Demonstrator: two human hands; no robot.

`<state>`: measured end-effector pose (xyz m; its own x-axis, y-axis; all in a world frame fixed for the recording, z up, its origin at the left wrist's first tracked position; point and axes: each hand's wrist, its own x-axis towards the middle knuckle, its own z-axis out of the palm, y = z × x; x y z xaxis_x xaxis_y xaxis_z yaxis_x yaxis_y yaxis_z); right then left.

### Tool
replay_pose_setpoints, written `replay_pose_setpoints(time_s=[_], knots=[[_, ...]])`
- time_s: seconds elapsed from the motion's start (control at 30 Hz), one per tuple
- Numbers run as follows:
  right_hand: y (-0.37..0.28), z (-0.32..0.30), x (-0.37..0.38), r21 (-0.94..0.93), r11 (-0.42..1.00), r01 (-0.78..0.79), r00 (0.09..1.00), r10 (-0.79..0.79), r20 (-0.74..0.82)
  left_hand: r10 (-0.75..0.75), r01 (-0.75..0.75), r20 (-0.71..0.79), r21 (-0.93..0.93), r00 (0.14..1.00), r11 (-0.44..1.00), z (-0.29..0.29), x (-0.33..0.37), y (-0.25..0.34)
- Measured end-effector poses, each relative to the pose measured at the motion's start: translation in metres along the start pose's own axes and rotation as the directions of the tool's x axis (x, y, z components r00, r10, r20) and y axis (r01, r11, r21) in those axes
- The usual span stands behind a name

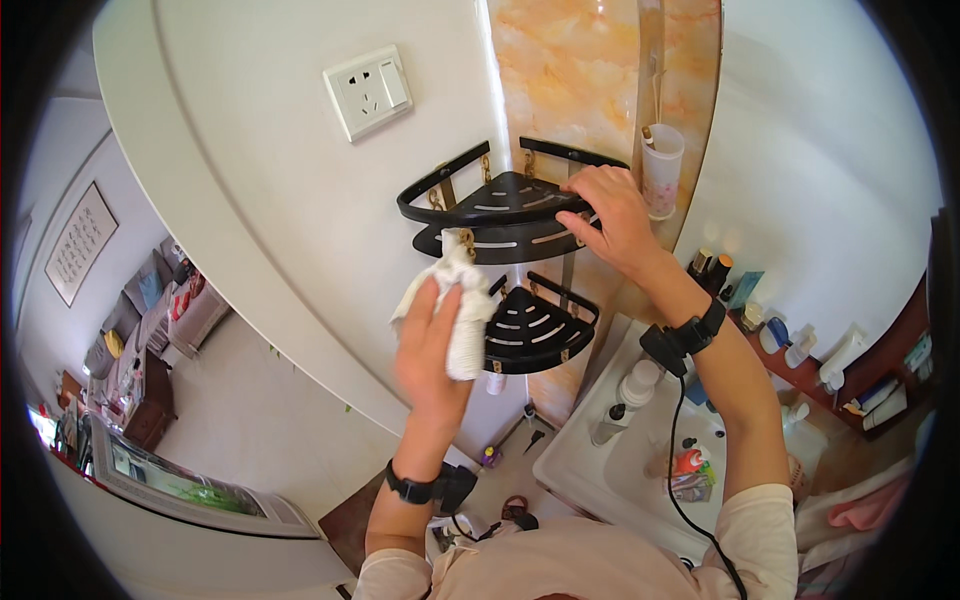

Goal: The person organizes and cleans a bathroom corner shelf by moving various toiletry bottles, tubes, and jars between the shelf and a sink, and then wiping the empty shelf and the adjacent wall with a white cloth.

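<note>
A black two-tier corner shelf is fixed where the white wall meets the marbled tiles. My right hand [617, 220] grips the front rail of the upper tier [470, 213] at its right end, fingers over the top and thumb below. Bunched in my left hand [432, 350] is a white cloth [466, 325], pressed against the front left edge of the upper tier near a gold ornament [466, 242]. The lower tier [535, 335] hangs below, partly behind the cloth. Both tiers have slotted bases and look bare.
A white washbasin [630, 455] with bottles and tubes stands at the lower right. Toiletries line a dark red ledge [800, 368]. A frosted cup [662, 172] hangs right of the shelf, a wall socket [368, 92] above left. Beyond the wall edge lies a living room with a sofa [195, 315].
</note>
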<state>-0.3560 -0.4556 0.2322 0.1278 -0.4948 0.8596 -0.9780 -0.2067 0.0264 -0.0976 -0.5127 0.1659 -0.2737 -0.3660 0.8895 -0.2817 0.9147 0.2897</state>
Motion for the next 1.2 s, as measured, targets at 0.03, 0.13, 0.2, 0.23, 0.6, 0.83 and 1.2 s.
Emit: replay_pose_setpoints(time_s=[0.03, 0.13, 0.2, 0.23, 0.6, 0.83, 1.2], knots=[[0.001, 0.001, 0.001, 0.002, 1.0, 0.016, 0.999, -0.016, -0.029, 0.069, -0.069, -0.069, 0.008, 0.995, 0.998, 0.005, 0.003, 0.006], [0.001, 0.0, 0.0, 0.006, 1.0, 0.028, 0.998, -0.028, -0.05, 0.232, -0.266, 0.274, 0.092, 0.933, 0.96, 0.036, 0.021, 0.007], [0.002, -0.001, 0.0, 0.005, 1.0, 0.018, 0.999, -0.017, -0.044, 0.208, -0.259, 0.27, 0.167, 0.94, 0.951, 0.049, 0.023, 0.013], [0.002, -0.001, 0.0, -0.003, 0.999, 0.035, 0.998, -0.035, -0.058, 0.188, -0.254, 0.267, 0.24, 0.945, 0.937, 0.054, 0.025, 0.016], [0.009, -0.013, 0.006, 0.248, 0.968, -0.042, 0.991, 0.009, 0.134, 0.216, -0.243, 0.377, 0.026, 0.901, 0.97, 0.076, 0.052, 0.042], [0.009, -0.017, 0.003, 0.132, 0.991, 0.004, 0.988, -0.025, 0.154, 0.209, -0.343, 0.385, 0.321, 0.899, 0.883, 0.048, 0.042, 0.021], [0.01, -0.023, 0.008, 0.234, 0.971, -0.039, 0.971, -0.018, 0.239, 0.324, -0.36, 0.469, -0.014, 0.821, 0.933, 0.064, 0.062, 0.03]])
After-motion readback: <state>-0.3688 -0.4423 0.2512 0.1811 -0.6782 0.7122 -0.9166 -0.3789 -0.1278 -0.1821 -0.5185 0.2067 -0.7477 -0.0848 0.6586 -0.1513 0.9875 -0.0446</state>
